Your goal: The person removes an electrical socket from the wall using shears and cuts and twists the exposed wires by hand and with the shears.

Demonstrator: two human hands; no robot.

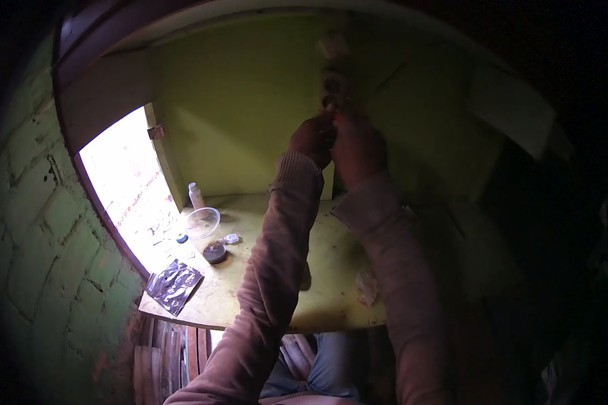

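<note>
Both my arms reach forward and up to a small pale fitting (332, 84) with dark round openings on the green wall. My left hand (312, 140) is closed at its lower end, its fingertips close together. Beside it on the right, nearly touching, my right hand (360, 150) is closed too, with a small reddish spot at its fingertips. What either hand grips is too dark and small to make out. Above the fitting is another pale, blurred object (332, 46) on the wall.
On the table (216, 297) at the left stand a white bottle (196, 196), a clear plastic cup (203, 223), a dark round container (214, 252) and a dark shiny packet (175, 286). A crumpled clear wrapper (367, 288) lies near my right sleeve. A bright opening (125, 175) is at the left.
</note>
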